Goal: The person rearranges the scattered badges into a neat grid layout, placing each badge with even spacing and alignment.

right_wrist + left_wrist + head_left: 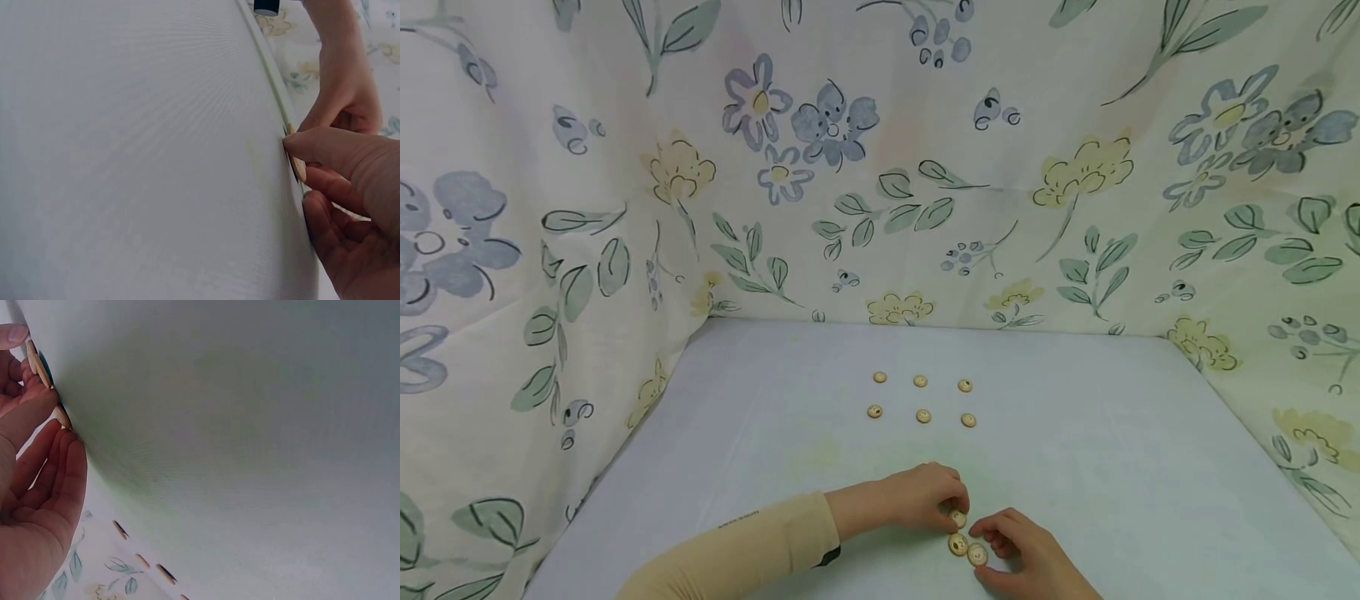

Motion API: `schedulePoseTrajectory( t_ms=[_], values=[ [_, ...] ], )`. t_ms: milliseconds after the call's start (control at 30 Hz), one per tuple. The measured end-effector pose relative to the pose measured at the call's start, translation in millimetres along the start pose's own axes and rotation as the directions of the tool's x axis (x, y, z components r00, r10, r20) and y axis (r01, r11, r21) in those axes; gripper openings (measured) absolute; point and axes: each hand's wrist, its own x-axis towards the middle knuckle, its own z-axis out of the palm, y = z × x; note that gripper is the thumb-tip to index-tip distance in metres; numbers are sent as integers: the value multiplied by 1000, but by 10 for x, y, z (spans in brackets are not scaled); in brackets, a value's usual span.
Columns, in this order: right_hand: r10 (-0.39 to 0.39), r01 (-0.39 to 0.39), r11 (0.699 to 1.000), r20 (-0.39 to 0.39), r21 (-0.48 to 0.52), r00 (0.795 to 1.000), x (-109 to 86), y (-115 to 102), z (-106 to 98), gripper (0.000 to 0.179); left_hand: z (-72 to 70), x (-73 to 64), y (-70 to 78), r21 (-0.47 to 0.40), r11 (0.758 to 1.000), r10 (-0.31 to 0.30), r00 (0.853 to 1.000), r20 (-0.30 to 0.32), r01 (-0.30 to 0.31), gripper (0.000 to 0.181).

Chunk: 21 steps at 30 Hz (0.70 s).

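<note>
My left hand (928, 497) pinches a small round wooden disc (958, 518) between thumb and fingers at the table. Just below it lie two more discs side by side: a left disc (957, 544) with a larger dark mark, and a right disc (977, 554) with faint marks. The right hand (1026, 554) curves loosely around that right disc, its thumb touching the edge while the index finger stays slightly apart in the head view. Both hands (47, 494) also show at the left wrist view's edge, where discs (39, 365) appear edge-on.
Farther back, several matching discs (923, 416) lie in two rows on the pale table (775, 375). Floral cloth (880, 242) hangs along the back and both sides. The left forearm wears a beige sleeve (752, 542).
</note>
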Motion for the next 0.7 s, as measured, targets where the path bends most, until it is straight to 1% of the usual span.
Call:
schedulePoseTrajectory(
  t_ms=[233,467,567,700],
  values=[
    [0,0,1000,-8,0,1000,-8,-9,3,34,0,25,-3,-18,1000,-4,1000,4,4,13],
    [21,-21,1000,-7,6,1000,-10,-13,-1,33,-13,47,-18,-51,999,-13,1000,16,14,13],
    [8,-8,1000,-3,9,1000,-8,-7,-6,33,-24,58,-28,-66,998,-17,1000,21,18,12],
    [14,-14,1000,9,10,1000,-8,-9,-10,32,-29,79,-67,-103,994,-45,999,9,45,12]
  ],
)
